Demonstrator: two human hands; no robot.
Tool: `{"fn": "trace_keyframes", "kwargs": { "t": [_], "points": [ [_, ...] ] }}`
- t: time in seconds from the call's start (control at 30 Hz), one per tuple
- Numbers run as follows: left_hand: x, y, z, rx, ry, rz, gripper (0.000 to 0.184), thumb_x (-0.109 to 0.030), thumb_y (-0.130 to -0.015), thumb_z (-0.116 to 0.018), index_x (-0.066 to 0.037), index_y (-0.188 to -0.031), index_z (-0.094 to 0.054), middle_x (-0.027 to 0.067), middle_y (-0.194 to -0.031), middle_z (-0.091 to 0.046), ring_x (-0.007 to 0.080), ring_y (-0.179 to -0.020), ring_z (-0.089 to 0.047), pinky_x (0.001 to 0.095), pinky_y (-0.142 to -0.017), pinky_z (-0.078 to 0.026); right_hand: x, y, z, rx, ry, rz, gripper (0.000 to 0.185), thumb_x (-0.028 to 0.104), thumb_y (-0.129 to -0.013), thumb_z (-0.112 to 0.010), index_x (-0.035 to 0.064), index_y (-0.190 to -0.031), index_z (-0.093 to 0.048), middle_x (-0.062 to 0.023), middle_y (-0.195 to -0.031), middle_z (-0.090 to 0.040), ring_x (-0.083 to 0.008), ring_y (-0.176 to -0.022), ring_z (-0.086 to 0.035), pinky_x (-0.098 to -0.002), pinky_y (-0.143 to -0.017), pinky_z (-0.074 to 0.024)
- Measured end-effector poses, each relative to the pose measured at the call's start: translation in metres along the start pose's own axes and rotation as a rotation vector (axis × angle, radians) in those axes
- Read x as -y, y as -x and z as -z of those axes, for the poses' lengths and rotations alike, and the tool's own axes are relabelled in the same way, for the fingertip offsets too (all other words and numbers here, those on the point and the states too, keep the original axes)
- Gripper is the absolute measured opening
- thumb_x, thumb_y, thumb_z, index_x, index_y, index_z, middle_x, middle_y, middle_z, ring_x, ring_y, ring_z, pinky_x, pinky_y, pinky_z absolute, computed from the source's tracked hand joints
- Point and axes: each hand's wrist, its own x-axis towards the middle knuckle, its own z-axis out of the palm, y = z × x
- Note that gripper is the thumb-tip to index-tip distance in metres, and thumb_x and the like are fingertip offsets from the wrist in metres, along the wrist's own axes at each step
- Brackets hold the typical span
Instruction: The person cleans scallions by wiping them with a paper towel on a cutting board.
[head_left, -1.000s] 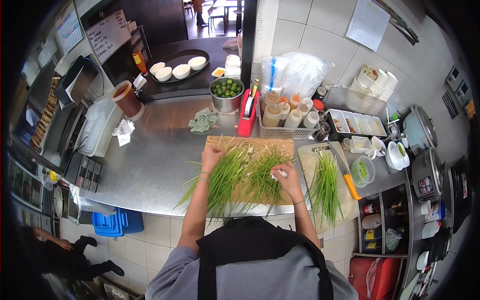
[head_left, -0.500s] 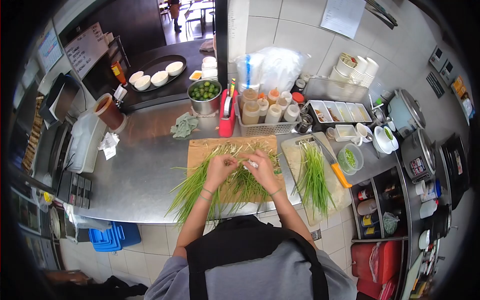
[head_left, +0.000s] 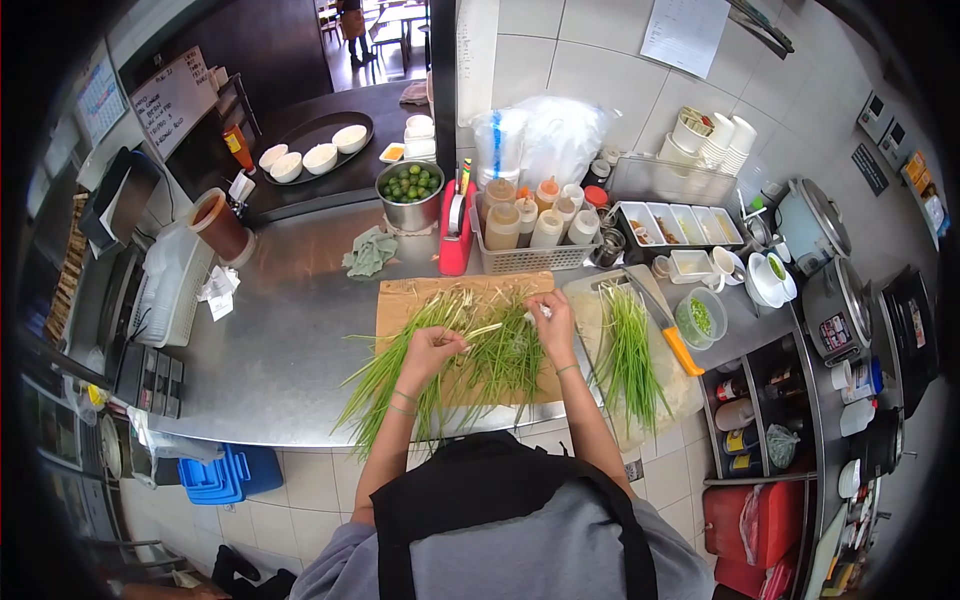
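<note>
My left hand (head_left: pixel 432 358) is closed in a pinch on a spring onion (head_left: pixel 485 330), whose pale end points to the right. Farther right, my right hand (head_left: pixel 554 326) pinches a small white crumpled piece (head_left: pixel 541 312), possibly tissue or paper. Beneath both hands, a loose heap of spring onions (head_left: pixel 415 375) spreads over brown paper (head_left: pixel 395 292), green tops hanging toward the counter's front edge. Another bunch of spring onions (head_left: pixel 627 350) lies on a pale cutting board (head_left: pixel 660 405), beside a knife with an orange handle (head_left: pixel 683 352).
A tub of chopped greens (head_left: pixel 701 318) stands right of the board. Behind the paper are a basket of squeeze bottles (head_left: pixel 535 258), a red tape dispenser (head_left: pixel 455 240) and a pot of small green citrus (head_left: pixel 410 205). A green cloth (head_left: pixel 370 251) lies left. A person (head_left: pixel 353 30) stands beyond the opening.
My hands have moved apart: the right went up and to the right with the white piece, the left slightly down. The held spring onion's pale end now shows clearly between them.
</note>
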Motion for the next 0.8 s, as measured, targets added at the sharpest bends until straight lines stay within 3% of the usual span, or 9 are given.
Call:
{"fn": "trace_keyframes", "kwargs": {
  "t": [0.1, 0.2, 0.3, 0.4, 0.43, 0.5, 0.8],
  "points": [
    [0.004, -0.001, 0.008, 0.006, 0.091, 0.030, 0.011, -0.006, -0.074, -0.064, 0.003, -0.081, -0.064, 0.0050, -0.073, -0.064, 0.0091, -0.067, -0.058, 0.0210, -0.065, -0.045, -0.010, 0.000, 0.001, 0.012, 0.183, 0.004, 0.006, 0.006, -0.073, -0.063, 0.0022, -0.077, -0.065, -0.0102, -0.071, -0.057, -0.0250, -0.069, -0.056, -0.0304, -0.066, -0.0437],
    [0.000, -0.005, 0.007, 0.015, 0.220, 0.050, 0.013, -0.006, -0.074, -0.064, 0.003, -0.084, -0.063, 0.0056, -0.076, -0.064, 0.0094, -0.069, -0.058, 0.0211, -0.068, -0.045, -0.022, 0.011, -0.014, 0.179, -0.003, -0.026, 0.006, 0.006, -0.072, -0.064, 0.0025, -0.077, -0.066, -0.0086, -0.073, -0.061, -0.0207, -0.071, -0.059, -0.0283, -0.068, -0.0448],
    [-0.020, -0.003, 0.000, -0.001, 0.214, 0.167, 0.015, -0.006, -0.075, -0.064, 0.003, -0.087, -0.062, 0.0063, -0.079, -0.064, 0.0103, -0.071, -0.059, 0.0219, -0.071, -0.045, -0.001, 0.020, -0.016, 0.395, -0.351, -0.232, 0.010, 0.007, -0.073, -0.066, 0.0017, -0.082, -0.065, -0.0060, -0.079, -0.064, -0.0147, -0.073, -0.060, -0.0265, -0.067, -0.0460],
    [-0.023, -0.006, -0.009, 0.050, 0.260, 0.157, 0.013, -0.006, -0.076, -0.062, 0.003, -0.086, -0.063, 0.0067, -0.078, -0.064, 0.0106, -0.071, -0.058, 0.0222, -0.071, -0.045, 0.036, 0.024, -0.014, 0.499, -0.798, -0.625, 0.017, 0.008, -0.073, -0.068, 0.0012, -0.088, -0.064, -0.0034, -0.082, -0.063, -0.0106, -0.071, -0.058, -0.0240, -0.064, -0.0449],
    [-0.020, -0.007, -0.011, 0.074, 0.248, 0.118, 0.014, -0.011, -0.077, -0.062, 0.000, -0.085, -0.063, 0.0038, -0.076, -0.064, 0.0067, -0.066, -0.054, 0.0200, -0.062, -0.038, 0.034, 0.026, -0.016, 0.518, -0.862, -0.649, 0.018, 0.007, -0.074, -0.066, 0.0000, -0.091, -0.062, -0.0020, -0.083, -0.063, -0.0094, -0.073, -0.057, -0.0217, -0.064, -0.0445],
    [-0.015, -0.010, -0.017, 0.121, 0.225, 0.039, 0.015, -0.021, -0.079, -0.062, -0.006, -0.083, -0.064, -0.0018, -0.073, -0.064, -0.0009, -0.055, -0.045, 0.0155, -0.044, -0.026, 0.036, 0.028, -0.022, 0.466, -0.932, -0.619, 0.015, 0.006, -0.075, -0.066, 0.0009, -0.088, -0.062, -0.0023, -0.081, -0.062, -0.0082, -0.072, -0.057, -0.0204, -0.063, -0.0441],
    [-0.011, -0.014, -0.021, 0.116, 0.157, 0.139, 0.018, -0.023, -0.081, -0.061, -0.006, -0.083, -0.064, -0.0012, -0.070, -0.063, -0.0004, -0.047, -0.034, 0.0164, -0.041, -0.023, 0.034, 0.024, -0.020, 0.477, -0.820, -0.552, 0.007, 0.007, -0.076, -0.065, 0.0033, -0.081, -0.061, 0.0001, -0.075, -0.059, -0.0062, -0.068, -0.054, -0.0196, -0.061, -0.0419]
  ]
}}
